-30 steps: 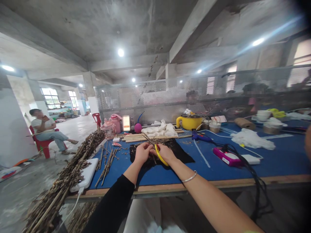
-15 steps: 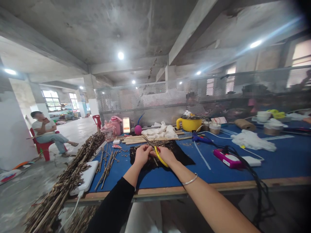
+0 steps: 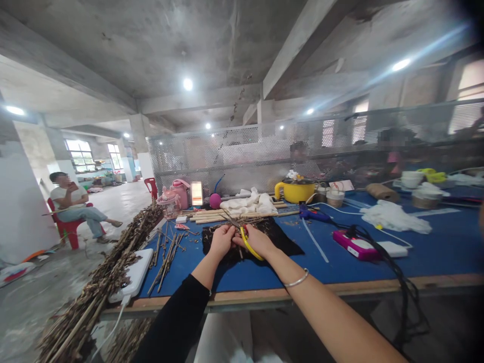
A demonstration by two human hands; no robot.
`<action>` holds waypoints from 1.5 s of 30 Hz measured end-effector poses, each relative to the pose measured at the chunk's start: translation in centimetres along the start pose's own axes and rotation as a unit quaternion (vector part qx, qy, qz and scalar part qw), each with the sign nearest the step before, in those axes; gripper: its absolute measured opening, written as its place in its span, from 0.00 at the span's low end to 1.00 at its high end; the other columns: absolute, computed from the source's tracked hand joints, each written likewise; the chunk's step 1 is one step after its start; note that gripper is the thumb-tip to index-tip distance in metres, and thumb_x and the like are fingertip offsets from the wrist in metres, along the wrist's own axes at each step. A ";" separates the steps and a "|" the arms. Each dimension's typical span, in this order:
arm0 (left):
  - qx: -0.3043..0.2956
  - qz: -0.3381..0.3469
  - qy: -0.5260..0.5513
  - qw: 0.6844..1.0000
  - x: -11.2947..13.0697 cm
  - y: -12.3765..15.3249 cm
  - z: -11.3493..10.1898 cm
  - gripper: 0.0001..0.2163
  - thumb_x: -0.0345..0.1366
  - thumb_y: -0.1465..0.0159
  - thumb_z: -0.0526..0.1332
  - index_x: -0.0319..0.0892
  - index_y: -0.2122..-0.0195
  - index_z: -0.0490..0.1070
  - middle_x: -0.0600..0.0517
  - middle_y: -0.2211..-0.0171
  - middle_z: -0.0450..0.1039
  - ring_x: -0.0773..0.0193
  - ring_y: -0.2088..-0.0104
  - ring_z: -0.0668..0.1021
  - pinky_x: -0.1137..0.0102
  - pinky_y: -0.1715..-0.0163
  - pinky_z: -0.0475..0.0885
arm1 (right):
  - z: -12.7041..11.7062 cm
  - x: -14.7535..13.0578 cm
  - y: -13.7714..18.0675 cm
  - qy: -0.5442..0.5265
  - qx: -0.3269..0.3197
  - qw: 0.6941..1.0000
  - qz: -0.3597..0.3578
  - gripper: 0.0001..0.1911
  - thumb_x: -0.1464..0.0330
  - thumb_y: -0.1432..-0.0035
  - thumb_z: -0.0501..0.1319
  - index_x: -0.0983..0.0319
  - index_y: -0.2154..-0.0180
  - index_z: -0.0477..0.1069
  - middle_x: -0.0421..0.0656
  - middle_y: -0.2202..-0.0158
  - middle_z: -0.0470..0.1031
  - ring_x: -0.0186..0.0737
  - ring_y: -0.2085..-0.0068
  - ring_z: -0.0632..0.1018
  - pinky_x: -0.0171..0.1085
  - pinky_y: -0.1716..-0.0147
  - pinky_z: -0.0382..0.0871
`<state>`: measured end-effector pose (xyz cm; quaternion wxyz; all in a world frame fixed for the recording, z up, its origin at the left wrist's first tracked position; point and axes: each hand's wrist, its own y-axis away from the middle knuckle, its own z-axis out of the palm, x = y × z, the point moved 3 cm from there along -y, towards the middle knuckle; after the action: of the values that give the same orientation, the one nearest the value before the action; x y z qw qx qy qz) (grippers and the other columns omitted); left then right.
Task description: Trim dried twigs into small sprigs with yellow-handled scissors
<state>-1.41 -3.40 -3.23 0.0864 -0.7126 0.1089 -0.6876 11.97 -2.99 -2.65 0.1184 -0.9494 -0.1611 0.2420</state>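
My right hand is closed around a pair of scissors with yellow handles. The blades point up and left, past my fingertips; whether they are parted is hard to see. Close beside it, my left hand is closed in a pinch, its fingertips by the blades. What it pinches is hidden. A short pale twig end shows just below, between the two hands. Under both lies a black cloth strewn with dry plant bits. Thin dry stems lie on the blue table to the left.
A large bundle of dried stalks leans along the table's left edge beside a white power bank. Behind are wooden sticks, white cloth and a yellow pot. A blue glue gun and magenta box stand right. A person sits left.
Both hands stay nearly in place. The scissors have turned slightly, and the twig end between the hands has shifted a little.
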 end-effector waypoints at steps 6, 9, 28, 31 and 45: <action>0.002 0.010 -0.037 0.999 0.5 0.3 0.0 0.13 0.43 0.46 0.56 0.37 0.77 0.67 0.54 0.82 0.68 0.73 0.87 0.65 0.76 0.87 0.61 | -0.2 0.0 0.1 0.005 0.016 1.000 -0.019 0.30 0.48 0.55 0.57 0.63 0.58 0.62 0.50 0.59 0.71 0.45 0.57 0.72 0.36 0.64 0.61; 0.006 0.016 -0.052 0.998 0.4 0.2 0.0 0.13 0.43 0.45 0.56 0.37 0.77 0.67 0.53 0.82 0.68 0.73 0.87 0.66 0.76 0.87 0.62 | -0.4 -0.1 0.1 0.019 0.029 0.999 -0.020 0.32 0.46 0.55 0.57 0.64 0.57 0.62 0.51 0.58 0.70 0.47 0.56 0.71 0.37 0.63 0.60; 0.028 0.006 -0.068 0.997 -0.3 -0.1 -0.3 0.12 0.42 0.44 0.55 0.37 0.71 0.69 0.54 0.81 0.67 0.73 0.86 0.65 0.77 0.88 0.62 | -0.7 -0.3 0.2 0.006 -0.025 0.999 0.042 0.31 0.42 0.55 0.52 0.60 0.62 0.69 0.49 0.63 0.74 0.46 0.61 0.75 0.36 0.67 0.62; 0.026 -0.024 -0.053 0.998 -0.3 -0.1 -0.1 0.11 0.41 0.44 0.55 0.38 0.70 0.68 0.54 0.81 0.67 0.73 0.85 0.66 0.78 0.87 0.62 | -0.5 -0.3 0.1 0.010 -0.025 0.999 0.036 0.30 0.42 0.55 0.51 0.60 0.64 0.69 0.48 0.64 0.75 0.47 0.61 0.75 0.36 0.68 0.62; 0.003 -0.036 0.041 0.999 -0.3 0.0 0.4 0.09 0.41 0.42 0.53 0.40 0.68 0.61 0.58 0.85 0.63 0.74 0.88 0.64 0.79 0.88 0.58 | -0.7 0.5 0.0 0.016 0.038 0.998 0.042 0.30 0.43 0.55 0.52 0.60 0.61 0.66 0.48 0.62 0.73 0.47 0.61 0.74 0.37 0.65 0.62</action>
<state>-1.00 -3.31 -3.54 0.0590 -0.6874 0.0846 -0.7189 12.73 -2.91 -2.29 0.1465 -0.9538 -0.1102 0.2379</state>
